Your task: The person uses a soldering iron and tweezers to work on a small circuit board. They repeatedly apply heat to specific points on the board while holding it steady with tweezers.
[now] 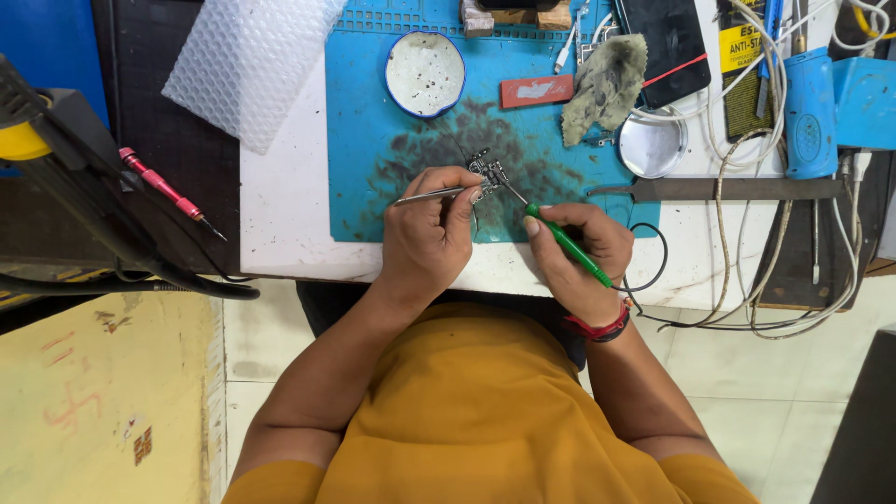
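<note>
My left hand grips metal tweezers whose tips reach a small metal electronic part lying on the blue work mat. My right hand holds a green-handled screwdriver like a pen, its thin shaft angled up-left with the tip at the same small part. Both hands rest near the mat's front edge, over a dark stained patch of the mat.
A round white dish, a red eraser-like block, a grey rag, a dark phone, a metal lid, a flat file, tangled cables, bubble wrap and a red screwdriver lie around.
</note>
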